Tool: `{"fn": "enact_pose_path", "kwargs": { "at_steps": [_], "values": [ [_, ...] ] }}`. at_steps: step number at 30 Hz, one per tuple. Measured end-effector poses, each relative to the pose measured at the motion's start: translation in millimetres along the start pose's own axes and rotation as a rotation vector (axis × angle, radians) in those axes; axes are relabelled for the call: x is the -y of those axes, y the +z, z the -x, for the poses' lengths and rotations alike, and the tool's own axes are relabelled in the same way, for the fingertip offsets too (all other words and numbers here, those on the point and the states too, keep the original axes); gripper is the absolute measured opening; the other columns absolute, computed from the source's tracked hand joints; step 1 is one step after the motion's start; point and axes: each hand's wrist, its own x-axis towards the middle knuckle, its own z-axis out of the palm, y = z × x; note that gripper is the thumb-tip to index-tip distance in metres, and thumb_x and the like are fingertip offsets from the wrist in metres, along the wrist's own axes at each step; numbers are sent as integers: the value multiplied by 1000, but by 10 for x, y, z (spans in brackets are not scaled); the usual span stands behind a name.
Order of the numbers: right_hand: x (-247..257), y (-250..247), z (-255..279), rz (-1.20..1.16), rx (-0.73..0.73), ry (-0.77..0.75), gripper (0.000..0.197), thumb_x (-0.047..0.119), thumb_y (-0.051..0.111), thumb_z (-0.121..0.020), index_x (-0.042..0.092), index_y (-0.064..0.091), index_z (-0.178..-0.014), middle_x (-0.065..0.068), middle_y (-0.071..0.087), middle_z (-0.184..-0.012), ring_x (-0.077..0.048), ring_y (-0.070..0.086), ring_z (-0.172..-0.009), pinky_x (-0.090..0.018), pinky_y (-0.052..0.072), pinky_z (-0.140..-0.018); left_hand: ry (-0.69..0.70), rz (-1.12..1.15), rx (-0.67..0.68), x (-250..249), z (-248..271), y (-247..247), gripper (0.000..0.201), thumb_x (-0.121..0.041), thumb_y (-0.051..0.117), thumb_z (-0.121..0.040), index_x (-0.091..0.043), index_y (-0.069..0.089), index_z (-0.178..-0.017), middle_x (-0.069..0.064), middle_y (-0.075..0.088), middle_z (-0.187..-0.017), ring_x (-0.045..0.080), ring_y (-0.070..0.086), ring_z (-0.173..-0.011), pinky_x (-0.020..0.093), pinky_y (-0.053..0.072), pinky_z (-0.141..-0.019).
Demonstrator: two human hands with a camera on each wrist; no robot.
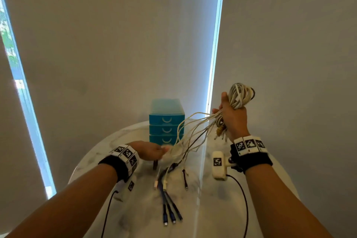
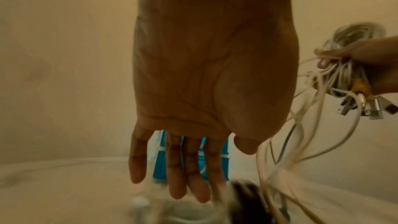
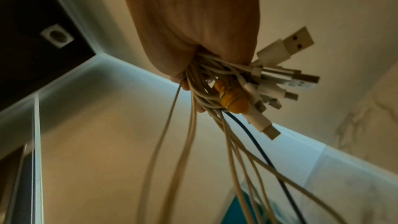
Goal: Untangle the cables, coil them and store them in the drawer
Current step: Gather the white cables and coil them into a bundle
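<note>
My right hand [image 1: 232, 116] is raised to the right of the drawers and grips a thick bundle of white cables [image 1: 238, 95]. In the right wrist view that fist [image 3: 193, 54] squeezes the cable bundle [image 3: 206, 77], with USB plugs [image 3: 297, 40] and a yellow connector [image 3: 232, 99] sticking out. Long strands [image 1: 191, 135] hang from it down to the table. My left hand [image 1: 154, 150] hovers low in front of the teal drawer unit [image 1: 166, 120], beside the strands. Its fingers [image 2: 178, 173] are straight and hold nothing. All the drawers look closed.
Loose cable ends lie on the round white marble table [image 1: 251, 195]: blue multi-plug leads [image 1: 171, 210], white plugs [image 1: 164, 184] and a dark lead [image 1: 185, 178]. A white tagged module [image 1: 219, 164] with a black wire hangs at my right wrist. Blinds stand behind the table.
</note>
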Motion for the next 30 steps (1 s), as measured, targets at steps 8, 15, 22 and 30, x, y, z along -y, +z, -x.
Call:
{"fn": "enact_pose_path", "kwargs": {
  "at_steps": [8, 15, 22, 30],
  "values": [
    [21, 210, 313, 111, 96, -70, 52, 62, 66, -98, 11, 68, -87, -9, 79, -75, -17, 68, -56, -30, 55, -55, 428, 780, -514, -866, 256, -525, 77, -79, 49, -96, -23, 43, -149, -3, 59, -140, 16, 59, -124, 37, 49, -104],
    [165, 221, 327, 147, 293, -135, 47, 56, 67, -100, 12, 71, -83, -11, 80, -83, -28, 81, -85, -51, 66, -88, 527, 549, 2, -1021, -71, -493, 86, -51, 89, -84, -15, 48, -151, 11, 79, -113, 29, 77, -103, 51, 59, -105],
    [38, -131, 172, -449, 384, 227, 52, 54, 54, -106, 11, 58, -77, -15, 80, -102, -33, 77, -108, -53, 58, -96, 442, 1026, 295, -706, 149, -391, 54, -75, 40, -96, -23, 53, -88, -8, 32, -65, 3, 29, -47, 18, 42, -46],
    [-664, -79, 342, -958, 355, 381, 51, 45, 66, -103, 22, 42, -64, 5, 38, -50, -10, 46, -48, -32, 57, -71, 268, 96, -464, -819, 46, -310, 62, -73, 36, -106, -31, 80, -94, -4, 71, -82, 14, 64, -78, 29, 49, -72]
  ]
}}
